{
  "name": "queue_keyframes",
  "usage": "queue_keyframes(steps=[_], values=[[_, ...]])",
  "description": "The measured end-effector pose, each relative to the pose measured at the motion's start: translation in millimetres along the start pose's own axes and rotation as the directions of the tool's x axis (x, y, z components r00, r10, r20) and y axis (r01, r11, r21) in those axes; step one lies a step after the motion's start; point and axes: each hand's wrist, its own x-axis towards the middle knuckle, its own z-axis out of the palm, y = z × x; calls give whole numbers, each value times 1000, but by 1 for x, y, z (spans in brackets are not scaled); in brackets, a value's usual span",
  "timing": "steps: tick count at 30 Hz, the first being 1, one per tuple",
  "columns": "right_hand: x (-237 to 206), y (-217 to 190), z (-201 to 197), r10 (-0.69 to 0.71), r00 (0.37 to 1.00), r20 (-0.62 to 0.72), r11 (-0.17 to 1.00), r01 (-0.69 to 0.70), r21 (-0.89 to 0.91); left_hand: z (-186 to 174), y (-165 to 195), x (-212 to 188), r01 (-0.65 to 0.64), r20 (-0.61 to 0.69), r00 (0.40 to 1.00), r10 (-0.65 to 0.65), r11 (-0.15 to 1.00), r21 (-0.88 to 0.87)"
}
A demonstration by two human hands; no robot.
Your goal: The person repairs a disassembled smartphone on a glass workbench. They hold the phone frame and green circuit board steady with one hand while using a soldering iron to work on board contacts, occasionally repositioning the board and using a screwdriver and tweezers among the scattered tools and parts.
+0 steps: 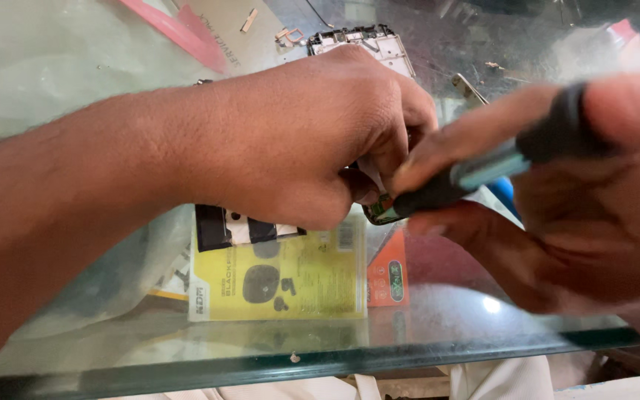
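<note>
Glass bench (112,67) beneath, the left hand (290,141) should pinch the small part (381,213) steady while the right hand (594,192), its grip closed around the screwdriver (483,170), presses straight.

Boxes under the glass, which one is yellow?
The wide box below the left hand, showing dark earbud pictures; the narrower box to its right is orange.
</note>
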Motion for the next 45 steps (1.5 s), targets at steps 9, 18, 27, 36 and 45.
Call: queue_keyframes(steps=[9, 18, 27, 36, 45], values=[[3, 0, 0, -28, 999, 33, 991, 23, 135, 0, -2, -1, -64, -30, 998, 63, 998, -11], [-12, 3, -7, 84, 995, 58, 995, -81, -57, -1, 2, 0, -76, -42, 996, 73, 995, -60], [8, -10, 5, -13, 999, -46, 999, 14, 31, -1, 2, 0, -107, -58, 993, 105, 993, -48], [-2, 1, 1, -43, 999, -12, 985, 44, 168, -1, 2, 0, -30, -63, 998, 25, 996, -84], [0, 3, -1, -47, 998, -39, 999, 48, 10, -1, -1, 0, -45, -22, 999, 46, 999, 19]])
